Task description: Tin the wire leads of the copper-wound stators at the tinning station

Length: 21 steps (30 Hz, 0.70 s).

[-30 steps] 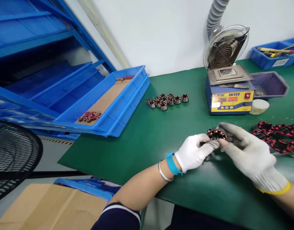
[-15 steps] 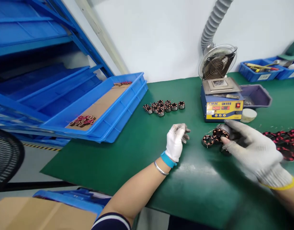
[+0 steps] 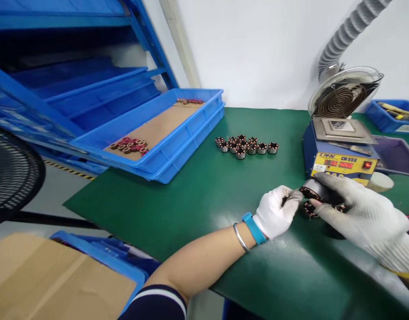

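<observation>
Head cam, lower right of frame. Both hands gloved, white knit.

Right hand (image 3: 361,213): fingers clamped on a wound stator coil (image 3: 311,194), copper windings visible, held just above the green table (image 3: 198,200), directly in front of the solder pot unit (image 3: 341,155) (blue/yellow, red display lit). Two more stators (image 3: 310,209) seen under/beside the held one, partly hidden by the fingers; whether resting on table or held – cannot tell.

Left hand (image 3: 276,212): fingers pinched together at the left edge of the held coil, apparently on a thin wire lead; lead too small to confirm. Blue wristband (image 3: 254,227) and metal bangle (image 3: 239,231) on left wrist.

Elsewhere:
- Cluster of approx. ten small stators (image 3: 246,145) at frame centre, on table, touching one another, well apart from hands.
- Blue tray (image 3: 191,133) at centre left, overhanging table edge, cardboard liner inside, red-wound parts (image 3: 129,145) at near end, a few more at far end.
- Fume extractor fan (image 3: 344,95) w/ grey hose at upper right, behind solder pot.
- Purple bin (image 3: 396,155) at right edge; blue bin w/ tools behind it.
- Blue racking upper left; black fan guard left edge; cardboard box lower left.
</observation>
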Motion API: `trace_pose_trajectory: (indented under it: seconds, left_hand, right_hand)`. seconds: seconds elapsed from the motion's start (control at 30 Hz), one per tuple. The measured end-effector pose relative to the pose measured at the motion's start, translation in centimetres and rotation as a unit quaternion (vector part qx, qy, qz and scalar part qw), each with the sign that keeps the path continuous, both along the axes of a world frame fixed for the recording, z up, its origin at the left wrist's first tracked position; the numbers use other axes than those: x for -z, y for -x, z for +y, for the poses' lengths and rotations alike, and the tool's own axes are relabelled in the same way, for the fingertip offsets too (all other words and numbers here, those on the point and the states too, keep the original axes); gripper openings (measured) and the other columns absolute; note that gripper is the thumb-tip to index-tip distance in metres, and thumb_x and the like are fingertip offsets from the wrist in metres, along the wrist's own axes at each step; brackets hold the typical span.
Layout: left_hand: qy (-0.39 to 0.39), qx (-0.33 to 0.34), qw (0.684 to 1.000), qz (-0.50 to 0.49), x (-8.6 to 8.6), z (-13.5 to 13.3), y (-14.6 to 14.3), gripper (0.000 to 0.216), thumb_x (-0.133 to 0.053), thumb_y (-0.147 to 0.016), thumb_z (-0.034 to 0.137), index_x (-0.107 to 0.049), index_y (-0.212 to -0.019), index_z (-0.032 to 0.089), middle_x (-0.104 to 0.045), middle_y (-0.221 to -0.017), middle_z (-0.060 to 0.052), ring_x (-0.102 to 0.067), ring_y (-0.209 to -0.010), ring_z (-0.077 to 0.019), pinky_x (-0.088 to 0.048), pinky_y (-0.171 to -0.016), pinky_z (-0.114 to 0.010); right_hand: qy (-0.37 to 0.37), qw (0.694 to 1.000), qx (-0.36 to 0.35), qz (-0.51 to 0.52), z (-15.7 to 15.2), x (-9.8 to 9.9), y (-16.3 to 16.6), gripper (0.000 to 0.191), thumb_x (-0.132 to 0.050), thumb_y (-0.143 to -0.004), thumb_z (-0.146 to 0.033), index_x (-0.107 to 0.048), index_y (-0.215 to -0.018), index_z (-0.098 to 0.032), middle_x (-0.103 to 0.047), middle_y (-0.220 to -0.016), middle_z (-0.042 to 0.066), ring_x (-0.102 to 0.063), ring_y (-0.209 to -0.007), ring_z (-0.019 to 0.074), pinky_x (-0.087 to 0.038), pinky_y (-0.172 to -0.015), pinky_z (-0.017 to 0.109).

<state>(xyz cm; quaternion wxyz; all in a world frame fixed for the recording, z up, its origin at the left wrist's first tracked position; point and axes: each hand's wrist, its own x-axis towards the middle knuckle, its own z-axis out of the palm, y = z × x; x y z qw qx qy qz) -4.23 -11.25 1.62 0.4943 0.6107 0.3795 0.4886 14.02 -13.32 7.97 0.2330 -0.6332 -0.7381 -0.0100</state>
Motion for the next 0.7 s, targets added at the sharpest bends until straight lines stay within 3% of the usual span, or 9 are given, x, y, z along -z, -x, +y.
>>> trace_pose_trajectory:
  seconds: [0.1,0.2,0.3,0.5,0.63,0.7]
  left_hand:
    - [-0.116,0.011,0.992,0.05,0.1,-0.3,0.4,0.008,-0.057,-0.086,0.024,-0.062,-0.083,0.02,-0.07,-0.08,-0.004,-0.067,-0.075,-0.018,-0.056,-0.078,-0.032]
    - [-0.162,0.023,0.985,0.045,0.2,-0.3,0.4,0.006,-0.058,-0.084,0.022,-0.062,-0.081,0.019,-0.072,-0.081,-0.005,-0.069,-0.076,-0.0181,-0.057,-0.077,-0.03]
    - [-0.122,0.008,0.992,0.033,0.1,0.0,0.0,0.008,-0.058,-0.087,0.023,-0.064,-0.084,0.019,-0.074,-0.085,-0.005,-0.069,-0.079,-0.0183,-0.057,-0.077,-0.029]
    - [-0.028,0.012,0.996,0.082,0.1,0.6,-0.6,0.015,-0.06,-0.091,0.033,-0.066,-0.086,0.02,-0.075,-0.088,-0.006,-0.07,-0.082,-0.0197,-0.055,-0.078,-0.03]
    - [-0.02,0.042,0.99,0.13,0.2,0.7,-0.6,0.017,-0.062,-0.089,0.035,-0.067,-0.085,0.02,-0.076,-0.087,-0.005,-0.07,-0.081,-0.0203,-0.054,-0.077,-0.03]
    - [-0.02,0.044,0.989,0.137,0.3,0.7,-0.7,0.018,-0.061,-0.09,0.036,-0.067,-0.085,0.02,-0.076,-0.087,-0.005,-0.07,-0.081,-0.0202,-0.054,-0.076,-0.031]
  right_hand:
    - [-0.013,0.998,0.037,-0.04,0.7,-0.1,-0.1,0.057,-0.055,-0.079,-0.057,-0.068,-0.128,-0.032,-0.074,-0.111,0.002,-0.072,-0.091,0.0254,-0.058,-0.076,0.037]
    - [-0.012,0.99,0.126,-0.065,2.5,-1.9,-1.0,0.059,-0.058,-0.077,-0.061,-0.066,-0.13,-0.038,-0.072,-0.117,0.001,-0.07,-0.098,0.0287,-0.055,-0.078,0.04]
    - [-0.01,0.98,0.165,-0.111,5.5,-5.0,-2.4,0.062,-0.06,-0.078,-0.06,-0.061,-0.136,-0.037,-0.07,-0.121,0.004,-0.067,-0.104,0.032,-0.05,-0.078,0.041]
    - [0.028,0.957,0.201,-0.207,13.5,-11.0,-5.1,0.07,-0.053,-0.084,-0.069,-0.061,-0.135,-0.021,-0.065,-0.122,0.017,-0.062,-0.11,0.0355,-0.041,-0.08,0.044]
    - [0.068,0.947,0.183,-0.254,16.9,-12.1,-6.0,0.082,-0.039,-0.085,-0.07,-0.058,-0.135,-0.008,-0.059,-0.128,0.021,-0.056,-0.121,0.0366,-0.038,-0.082,0.044]
    - [0.072,0.955,0.159,-0.24,17.9,-11.7,-6.2,0.077,-0.046,-0.085,-0.063,-0.061,-0.13,-0.003,-0.059,-0.127,0.025,-0.054,-0.123,0.039,-0.038,-0.084,0.047]
